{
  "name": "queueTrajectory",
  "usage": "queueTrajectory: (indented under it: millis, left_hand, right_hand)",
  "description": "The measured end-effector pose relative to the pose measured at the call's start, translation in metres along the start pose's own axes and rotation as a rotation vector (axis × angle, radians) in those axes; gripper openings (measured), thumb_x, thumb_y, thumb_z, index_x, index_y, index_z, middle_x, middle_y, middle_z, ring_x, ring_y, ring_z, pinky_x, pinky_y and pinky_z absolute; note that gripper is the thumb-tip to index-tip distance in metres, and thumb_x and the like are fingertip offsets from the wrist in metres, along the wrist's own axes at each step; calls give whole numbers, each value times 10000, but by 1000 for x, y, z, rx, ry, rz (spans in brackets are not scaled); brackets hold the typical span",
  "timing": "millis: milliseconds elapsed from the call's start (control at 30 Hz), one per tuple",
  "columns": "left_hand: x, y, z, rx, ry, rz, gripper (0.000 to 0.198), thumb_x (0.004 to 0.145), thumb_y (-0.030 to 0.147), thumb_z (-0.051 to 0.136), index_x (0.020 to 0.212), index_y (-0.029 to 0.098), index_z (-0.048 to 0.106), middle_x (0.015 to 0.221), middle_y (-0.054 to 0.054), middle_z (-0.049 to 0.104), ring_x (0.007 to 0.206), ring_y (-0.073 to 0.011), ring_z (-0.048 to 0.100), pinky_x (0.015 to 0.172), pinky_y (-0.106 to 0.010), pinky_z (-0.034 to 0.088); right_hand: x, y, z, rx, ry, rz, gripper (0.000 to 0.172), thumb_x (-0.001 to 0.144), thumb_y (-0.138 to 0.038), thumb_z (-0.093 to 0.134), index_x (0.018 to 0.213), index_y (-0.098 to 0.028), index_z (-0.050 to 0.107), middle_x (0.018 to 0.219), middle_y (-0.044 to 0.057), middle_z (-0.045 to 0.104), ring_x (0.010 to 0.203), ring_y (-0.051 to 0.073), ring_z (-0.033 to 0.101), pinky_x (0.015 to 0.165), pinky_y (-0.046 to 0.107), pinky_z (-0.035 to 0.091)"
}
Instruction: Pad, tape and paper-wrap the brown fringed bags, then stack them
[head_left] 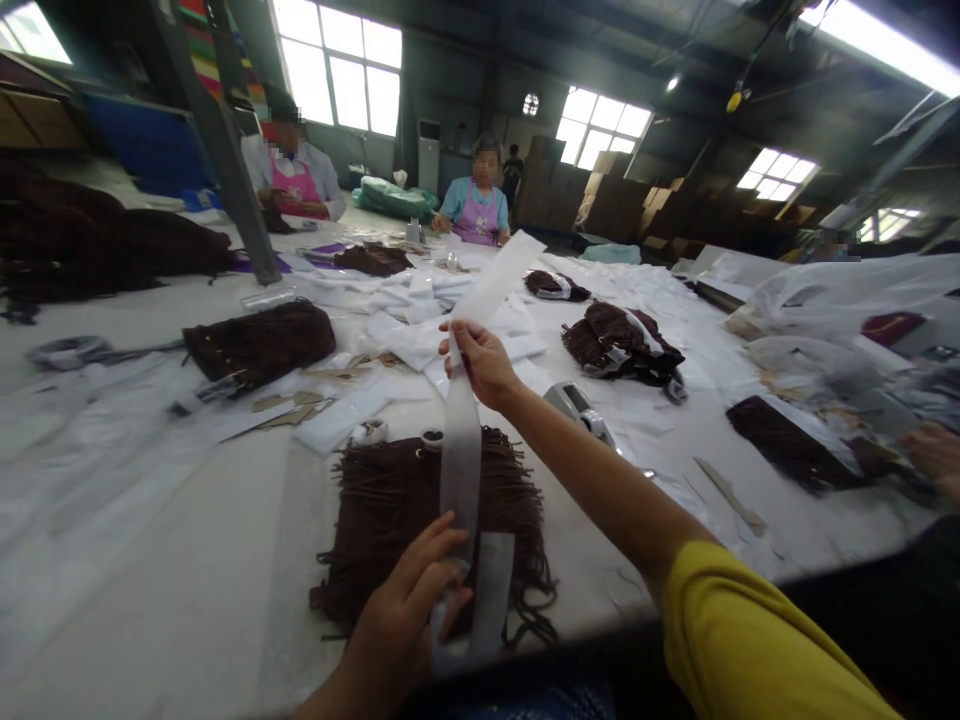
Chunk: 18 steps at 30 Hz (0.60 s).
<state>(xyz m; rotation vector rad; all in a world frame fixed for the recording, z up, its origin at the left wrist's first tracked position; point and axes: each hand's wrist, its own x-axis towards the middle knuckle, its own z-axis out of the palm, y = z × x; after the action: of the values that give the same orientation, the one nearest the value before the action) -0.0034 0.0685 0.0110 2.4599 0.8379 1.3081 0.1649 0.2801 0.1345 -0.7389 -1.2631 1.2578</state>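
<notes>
A dark brown fringed bag (390, 500) lies on the table right in front of me. Across it runs a long, translucent white wrapping strip (461, 455), which rises from the bag's lower edge toward my right hand. My right hand (480, 362) is raised beyond the bag's far edge and pinches the strip, whose free end sticks up past the fingers. Low on the bag, my left hand (409, 605) has its fingers bent around the strip's lower part. The strip's near end folds down by the table edge, partly hidden behind my left fingers.
More brown bags (259, 342) lie around the table, some with white wrapping. A tape dispenser (581, 410) stands right of my bag. White sheets (409, 310) are heaped in the middle. Two people in pink aprons work across the table; another person's hand (934, 455) is at far right.
</notes>
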Motion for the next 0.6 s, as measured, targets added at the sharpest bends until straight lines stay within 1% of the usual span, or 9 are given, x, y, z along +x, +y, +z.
queueTrajectory:
  millis: [67, 133, 200, 233, 333, 400, 500, 533, 600]
  left_hand:
    - [-3, -1, 2, 12, 18, 11, 105, 898, 74, 565, 958, 160, 569, 1185, -133, 662, 1278, -233, 557, 1000, -322, 540]
    - [-5, -2, 1, 13, 23, 17, 111, 914, 83, 548, 993, 150, 590, 1131, -125, 681, 1210, -205, 607, 983, -275, 540]
    - [-6, -2, -1, 12, 29, 33, 157, 940, 96, 506, 1048, 141, 611, 1078, -114, 696, 1112, -170, 657, 960, -232, 540]
    - [-5, -2, -3, 15, 27, 40, 196, 953, 104, 481, 1088, 136, 618, 1058, -111, 700, 1069, -158, 672, 950, -221, 541]
    - [-3, -1, -7, 49, 8, 71, 247, 975, 138, 453, 1136, 134, 639, 991, -104, 704, 1001, -149, 683, 920, -209, 548]
    - [-4, 1, -7, 101, 2, 91, 244, 972, 140, 455, 1090, 151, 668, 1021, -112, 700, 1068, -168, 661, 917, -224, 551]
    - [-13, 2, -1, 224, 1, 60, 239, 940, 109, 474, 984, 192, 694, 1296, -133, 625, 1323, -260, 504, 1004, -358, 520]
    - [-17, 1, 3, 258, 1, 47, 251, 930, 98, 471, 973, 204, 695, 1359, -121, 593, 1368, -277, 454, 1050, -418, 483]
    - [-25, 0, 9, 296, 0, 69, 290, 916, 83, 449, 999, 215, 693, 1381, -98, 590, 1383, -273, 437, 1135, -497, 374]
  right_hand:
    - [16, 21, 12, -244, -2, 36, 365, 947, -527, 496, 1030, -189, 604, 719, -28, 655, 484, 74, 538, 481, 189, 426]
    - [28, 42, 19, -609, -8, 87, 378, 1021, -434, 338, 1122, -178, 597, 778, -6, 684, 547, 85, 568, 521, 189, 427]
    - [35, 61, 20, -895, -42, 141, 389, 1033, -358, 303, 1135, -160, 622, 817, 12, 703, 622, 104, 599, 560, 196, 423]
    - [36, 69, 19, -977, -75, 168, 369, 1023, -339, 344, 1089, -149, 653, 807, 18, 706, 645, 117, 606, 574, 203, 417]
    - [29, 85, 13, -1096, -214, 232, 266, 939, -299, 544, 824, -134, 717, 694, 27, 687, 662, 149, 607, 605, 225, 387]
    - [21, 90, 8, -1163, -327, 264, 241, 891, -286, 623, 721, -140, 712, 672, 35, 683, 691, 161, 605, 629, 233, 371]
    - [9, 88, -1, -1206, -461, 300, 238, 882, -286, 643, 701, -146, 710, 711, 47, 697, 741, 164, 592, 661, 237, 360]
    - [6, 86, -4, -1203, -493, 317, 240, 885, -285, 638, 701, -148, 709, 707, 46, 695, 735, 161, 584, 663, 237, 359]
    - [3, 81, -11, -1177, -536, 360, 252, 877, -271, 643, 663, -149, 696, 654, 34, 672, 694, 151, 561, 661, 239, 359]
